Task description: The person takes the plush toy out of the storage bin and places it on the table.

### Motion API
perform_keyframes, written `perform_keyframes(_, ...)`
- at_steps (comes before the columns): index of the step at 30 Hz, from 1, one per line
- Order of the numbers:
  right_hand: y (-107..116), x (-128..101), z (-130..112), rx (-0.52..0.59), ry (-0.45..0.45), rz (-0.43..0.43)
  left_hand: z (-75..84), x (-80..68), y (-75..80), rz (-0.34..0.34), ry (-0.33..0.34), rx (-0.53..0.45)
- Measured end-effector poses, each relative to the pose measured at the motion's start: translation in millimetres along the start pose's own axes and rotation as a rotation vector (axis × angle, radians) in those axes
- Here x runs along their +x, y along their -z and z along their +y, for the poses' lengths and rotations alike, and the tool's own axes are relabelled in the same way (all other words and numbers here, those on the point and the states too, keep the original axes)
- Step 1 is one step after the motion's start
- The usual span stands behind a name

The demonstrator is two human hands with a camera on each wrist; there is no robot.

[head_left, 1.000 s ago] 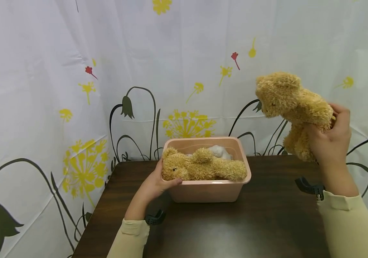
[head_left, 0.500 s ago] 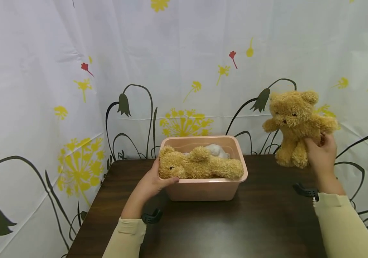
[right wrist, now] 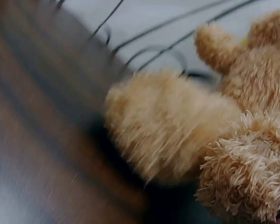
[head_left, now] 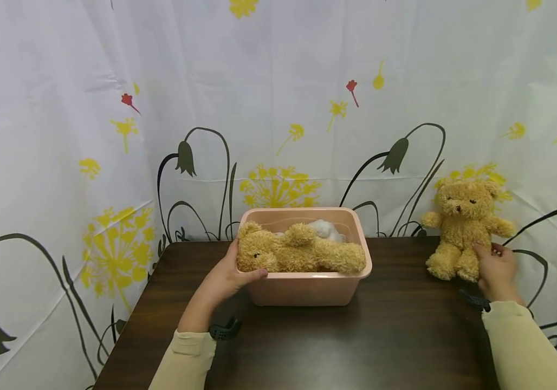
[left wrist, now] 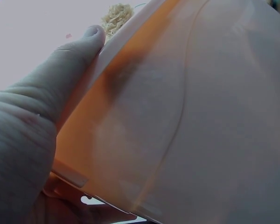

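Right hand (head_left: 495,268) lowering teddy bear (head_left: 462,230) from air onto table (head_left: 356,341), now sitting upright, fingers curled on its side; left hand (head_left: 230,276) gripping pink bin (head_left: 310,287) rim.

The left hand (head_left: 227,279) is stretched forward with the palm turned to the right, the thumb (left wrist: 79,51) lying straight and the other fingers curled. The right hand (head_left: 495,269) is held out far on the right side, fingers loosely bent. Both forearms wear pale yellow sleeves (head_left: 522,346), each wrist a dark strap (head_left: 224,329).
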State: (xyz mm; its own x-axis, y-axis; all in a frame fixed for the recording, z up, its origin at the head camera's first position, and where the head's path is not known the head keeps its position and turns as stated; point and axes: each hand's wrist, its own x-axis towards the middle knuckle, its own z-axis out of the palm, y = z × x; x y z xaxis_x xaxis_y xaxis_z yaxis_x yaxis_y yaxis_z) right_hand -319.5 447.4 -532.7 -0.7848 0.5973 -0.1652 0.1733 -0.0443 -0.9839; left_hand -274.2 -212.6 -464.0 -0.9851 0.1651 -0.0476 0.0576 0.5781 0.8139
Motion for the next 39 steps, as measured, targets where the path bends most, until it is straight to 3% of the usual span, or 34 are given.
perform_keyframes(6,1.0,9.2,31.4,-0.076,-0.016,-0.028,1.1,-2.4,1.9,-0.007,0.005,0.017)
perform_keyframes(14,8.6,22.8,34.6,-0.305,0.142,-0.279,3.1,-2.3,2.3,0.003,0.017,-0.003)
perform_keyframes(19,3.4,18.7,31.2,-0.322,0.125,-0.237,2.3,-2.7,3.7,-0.005,0.016,0.008)
perform_keyframes(28,6.7,12.0,41.9,0.062,-0.052,-0.033,1.8,-2.0,2.5,-0.015,0.009,0.028)
perform_keyframes(34,3.6,4.3,44.5,0.245,0.039,0.059,1.4,-2.7,3.1,-0.010,0.003,0.026)
perform_keyframes(36,2.9,1.9,45.5,0.274,0.088,0.045,1.3,-3.2,2.8,-0.008,-0.001,0.026)
perform_keyframes(39,1.5,-0.9,46.3,0.233,0.149,-0.011,1.1,-3.4,3.0,-0.004,-0.002,0.027)
